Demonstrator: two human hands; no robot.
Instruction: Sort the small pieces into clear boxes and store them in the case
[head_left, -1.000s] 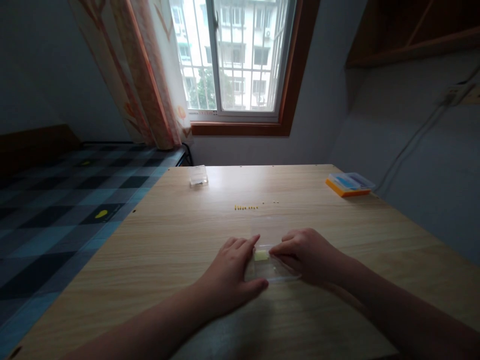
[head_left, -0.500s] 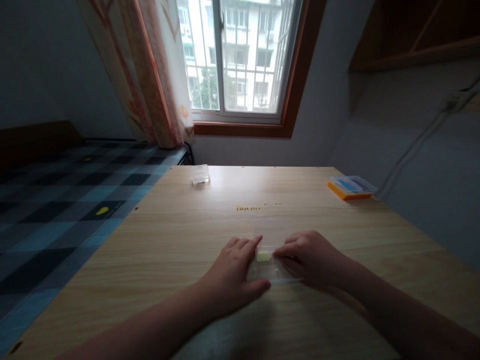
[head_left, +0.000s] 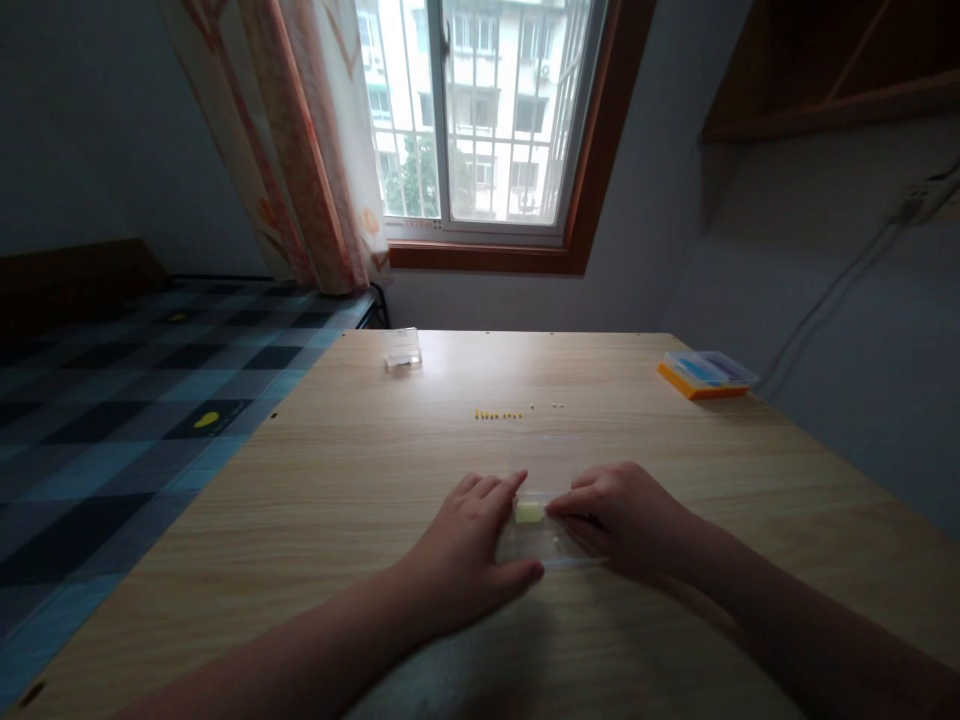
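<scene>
Both hands are resting on the near middle of the wooden table (head_left: pixel 360 500), one at each end of a clear plastic box (head_left: pixel 553 548) that is lying flat on the table surface.

Left hand (head_left: pixel 469 545): lying palm down, fingers stretched out and held side by side. The thumb is spreading away from them and is lying along the near edge of the clear plastic box. The index fingertip is reaching the far left corner of the box, just beside a yellow piece (head_left: pixel 528 513).

Right hand (head_left: pixel 622 515): fingers are curling inward, with the index fingertip pointing left and touching the yellow piece. The pictures are not showing whether thumb and finger are pinching the piece or only pressing on it.

The yellow piece is sitting at the far left corner of the clear plastic box, between the two index fingertips.

Beyond the hands, a short row of yellow beads (head_left: pixel 497 415) is lying on the table, with a few pale beads (head_left: pixel 556 406) just to its right. A small clear container (head_left: pixel 402 348) is standing near the far left edge, and an orange and blue case (head_left: pixel 705 372) is lying at the far right edge. A bed with a checked cover (head_left: pixel 135 420) is standing to the left of the table
</scene>
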